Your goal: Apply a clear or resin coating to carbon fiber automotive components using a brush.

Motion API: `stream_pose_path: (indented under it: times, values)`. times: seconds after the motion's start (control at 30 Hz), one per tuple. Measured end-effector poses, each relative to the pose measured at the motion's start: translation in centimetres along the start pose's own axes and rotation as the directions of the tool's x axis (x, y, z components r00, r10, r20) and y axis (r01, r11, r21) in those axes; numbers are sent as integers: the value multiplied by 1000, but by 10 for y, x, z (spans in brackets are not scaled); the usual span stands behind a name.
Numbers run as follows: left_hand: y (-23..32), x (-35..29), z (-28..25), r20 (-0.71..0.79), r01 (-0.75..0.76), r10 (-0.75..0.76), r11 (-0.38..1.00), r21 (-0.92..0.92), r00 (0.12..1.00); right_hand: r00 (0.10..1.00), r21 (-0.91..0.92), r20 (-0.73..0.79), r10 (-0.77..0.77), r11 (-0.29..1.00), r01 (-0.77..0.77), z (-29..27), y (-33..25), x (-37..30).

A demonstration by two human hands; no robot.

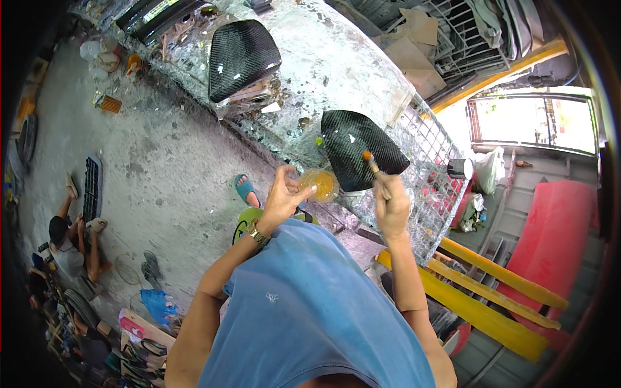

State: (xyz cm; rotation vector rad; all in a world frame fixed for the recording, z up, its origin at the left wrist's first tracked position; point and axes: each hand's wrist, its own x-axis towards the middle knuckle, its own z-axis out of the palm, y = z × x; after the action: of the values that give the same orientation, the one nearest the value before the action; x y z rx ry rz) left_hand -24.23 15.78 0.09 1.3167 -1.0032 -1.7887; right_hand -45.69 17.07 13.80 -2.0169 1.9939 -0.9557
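My left hand (pixel 284 197) grips a clear plastic cup (pixel 328 176) of amber liquid beside the table's near edge. In my right hand (pixel 392 205) is a small paintbrush (pixel 373 163), its orange-tinted bristles over a glossy black carbon-fibre-patterned cover (pixel 354 145). Whether the bristles touch the surface I cannot tell. That curved cover sits raised on the table, just beyond my hands. A second, similar black cover (pixel 242 58) rests farther off to the left on the same table. My left wrist wears a metal watch.
The paint-stained table (pixel 336 58) has a wire grid (pixel 430 145) at its right end, with a white-and-black cup (pixel 460 169) there. Yellow bars (pixel 491 317) and a red panel (pixel 550 246) lie at the right. A person (pixel 68 242) crouches at the left, by a dark grille.
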Motion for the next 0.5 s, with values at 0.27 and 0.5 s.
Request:
stream_pose_path:
  times: [0.27, 0.5]
  values:
    - [6, 5, -12, 24, -15, 15, 1000, -5, 1000, 883, -45, 463, -80, 993, 113, 4, -42, -32]
    - [3, 5, -30, 34, 11, -11, 1000, -22, 999, 834, 24, 551, 3, 1000, -19, 20, -46, 60]
